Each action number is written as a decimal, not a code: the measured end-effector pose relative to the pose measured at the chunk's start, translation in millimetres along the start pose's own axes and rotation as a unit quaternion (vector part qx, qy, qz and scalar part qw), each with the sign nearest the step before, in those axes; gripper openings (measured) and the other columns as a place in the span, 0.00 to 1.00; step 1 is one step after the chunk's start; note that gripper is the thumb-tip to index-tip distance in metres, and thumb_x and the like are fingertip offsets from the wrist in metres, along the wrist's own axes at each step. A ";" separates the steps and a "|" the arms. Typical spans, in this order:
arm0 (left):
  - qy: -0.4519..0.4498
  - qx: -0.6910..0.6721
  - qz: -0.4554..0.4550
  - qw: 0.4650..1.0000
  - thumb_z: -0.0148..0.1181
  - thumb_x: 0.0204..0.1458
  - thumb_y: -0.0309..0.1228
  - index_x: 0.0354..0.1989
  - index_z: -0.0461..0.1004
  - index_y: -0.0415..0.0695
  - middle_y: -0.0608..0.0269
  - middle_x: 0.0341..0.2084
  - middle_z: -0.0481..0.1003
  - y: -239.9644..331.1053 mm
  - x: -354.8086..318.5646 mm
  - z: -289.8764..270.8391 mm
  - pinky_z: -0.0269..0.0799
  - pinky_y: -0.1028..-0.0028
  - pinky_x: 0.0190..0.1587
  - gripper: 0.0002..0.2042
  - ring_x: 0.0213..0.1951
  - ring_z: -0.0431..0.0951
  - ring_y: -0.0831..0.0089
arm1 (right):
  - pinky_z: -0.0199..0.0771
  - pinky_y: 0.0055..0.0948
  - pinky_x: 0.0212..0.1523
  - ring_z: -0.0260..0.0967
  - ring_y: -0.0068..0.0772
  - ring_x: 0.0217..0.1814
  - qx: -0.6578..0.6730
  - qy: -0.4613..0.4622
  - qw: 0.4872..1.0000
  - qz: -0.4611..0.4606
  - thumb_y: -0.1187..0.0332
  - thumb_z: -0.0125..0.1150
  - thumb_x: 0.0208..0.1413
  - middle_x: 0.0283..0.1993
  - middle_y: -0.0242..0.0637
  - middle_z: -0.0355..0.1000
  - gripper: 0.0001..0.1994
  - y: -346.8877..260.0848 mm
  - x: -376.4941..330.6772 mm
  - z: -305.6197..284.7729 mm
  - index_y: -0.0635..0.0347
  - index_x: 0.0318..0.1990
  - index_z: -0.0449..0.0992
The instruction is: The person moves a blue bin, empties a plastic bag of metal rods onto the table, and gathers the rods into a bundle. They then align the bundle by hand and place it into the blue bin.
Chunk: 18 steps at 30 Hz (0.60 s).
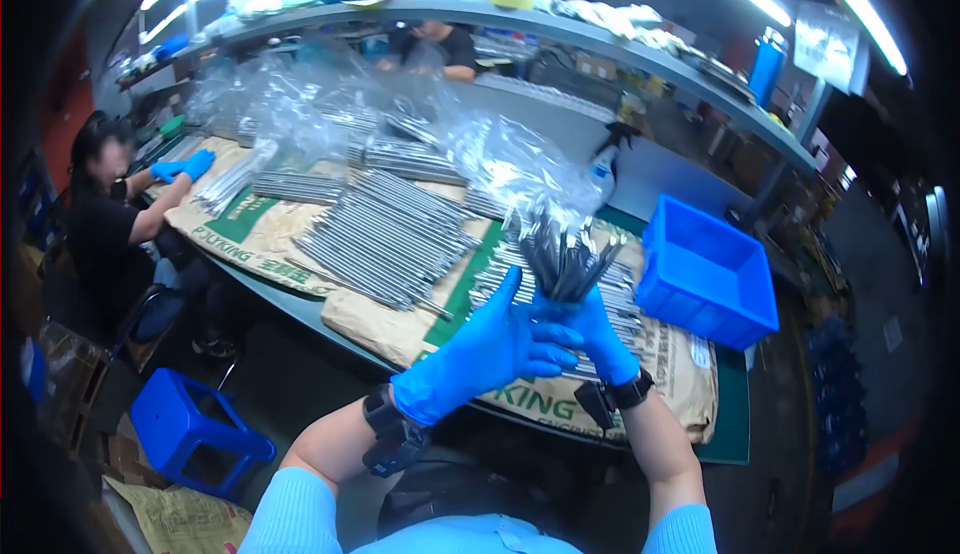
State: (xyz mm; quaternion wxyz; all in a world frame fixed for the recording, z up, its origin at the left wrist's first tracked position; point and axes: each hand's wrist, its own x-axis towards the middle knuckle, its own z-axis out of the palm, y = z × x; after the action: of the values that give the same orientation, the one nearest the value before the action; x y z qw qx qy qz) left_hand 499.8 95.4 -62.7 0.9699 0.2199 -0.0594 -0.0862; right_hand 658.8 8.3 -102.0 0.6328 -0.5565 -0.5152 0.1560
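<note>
Both my hands wear blue gloves and meet above the near right part of the table. My right hand [590, 332] is wrapped round a bundle of thin metal rods [562, 259], whose ends fan out upward and away from me. Beside it, my left hand [490, 346] has its thumb raised and its fingers stretched toward the right hand; whether it touches the rods cannot be made out. Under the hands lie loose metal rods [625, 306] side by side. A wide layer of similar rods [385, 239] lies just to the left.
Brown paper sacks [365, 329] cover the table. A blue bin [708, 272] stands at the right. Clear plastic bags [520, 159] and more rods [405, 159] lie farther back, under a loaded shelf [560, 26]. A co-worker [110, 204] sits at left, near a blue stool [195, 434].
</note>
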 end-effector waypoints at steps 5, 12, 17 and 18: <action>0.121 0.167 0.052 0.977 0.45 0.56 0.46 0.48 0.67 0.36 0.53 0.33 0.75 -9.3 20.8 -25.7 0.73 0.71 0.37 0.23 0.33 0.77 0.63 | 0.68 0.23 0.30 0.67 0.23 0.26 -0.059 0.178 0.982 0.032 0.77 0.56 0.50 0.25 0.31 0.68 0.09 -15.3 -3.1 -48.4 0.64 0.40 0.68; 0.166 0.247 0.047 0.953 0.47 0.56 0.40 0.45 0.68 0.37 0.55 0.32 0.75 -40.7 43.7 -58.0 0.73 0.72 0.39 0.18 0.34 0.77 0.66 | 0.65 0.22 0.28 0.63 0.22 0.26 0.068 0.241 0.968 0.023 0.76 0.55 0.50 0.24 0.31 0.64 0.06 -59.2 -57.0 -128.4 0.61 0.35 0.67; 0.128 0.322 0.007 0.938 0.52 0.54 0.36 0.49 0.65 0.37 0.56 0.38 0.73 -66.3 75.6 -28.7 0.70 0.71 0.46 0.18 0.42 0.74 0.68 | 0.65 0.23 0.29 0.63 0.22 0.27 0.032 0.253 0.967 0.028 0.76 0.55 0.49 0.25 0.31 0.65 0.06 -70.2 -103.0 -150.0 0.60 0.35 0.67; 0.107 0.350 0.003 0.931 0.55 0.52 0.34 0.51 0.63 0.37 0.55 0.41 0.72 -72.0 85.6 -20.7 0.69 0.71 0.49 0.20 0.45 0.73 0.68 | 0.65 0.22 0.29 0.63 0.22 0.28 0.007 0.241 0.969 0.053 0.75 0.56 0.49 0.26 0.31 0.65 0.06 -64.4 -112.9 -147.8 0.60 0.34 0.67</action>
State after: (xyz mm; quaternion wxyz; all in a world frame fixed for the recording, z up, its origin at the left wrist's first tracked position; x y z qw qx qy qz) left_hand 576.5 23.4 -106.1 0.8321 0.5534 0.0175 -0.0328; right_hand 709.2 -180.4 -78.1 0.7331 -0.5999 -0.3158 0.0545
